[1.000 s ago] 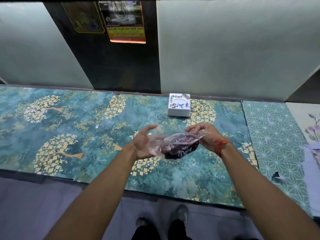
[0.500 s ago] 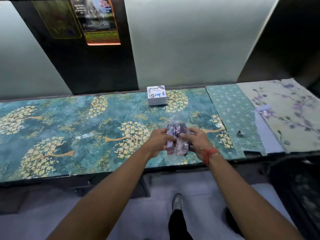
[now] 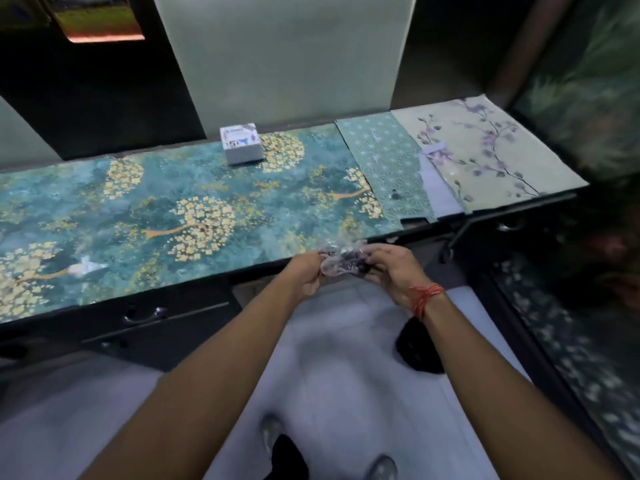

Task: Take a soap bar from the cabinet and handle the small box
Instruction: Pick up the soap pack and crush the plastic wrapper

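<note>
- A crinkled clear wrapper (image 3: 341, 259) with something dark inside was held between both hands, just off the front edge of the tabletop (image 3: 166, 202), over the floor.
- Left hand (image 3: 306, 273) was closed on the wrapper's left end; right hand (image 3: 391, 268) was pinched on its right end. A red thread (image 3: 424, 297) was seen on the right wrist.
- Contents were blurred; a soap bar is judged likely from the task, but it could not be confirmed.
- Risk: the film looked thin and slippery, so the contents could be squeezed out and dropped to the floor, since nothing was under the hands.
- Risk: if the film were torn unevenly, the grip on one end could be lost.
- The small box (image 3: 241, 143) was set upright at the back edge of the tabletop, near the wall panel, well apart from both hands and left of them across the surface.
- The box was untouched; a reach forward over the tabletop would be needed, and with both hands occupied the box could be knocked or fumbled.
- A drawer handle (image 3: 143, 315) was seen below the front edge.
</note>
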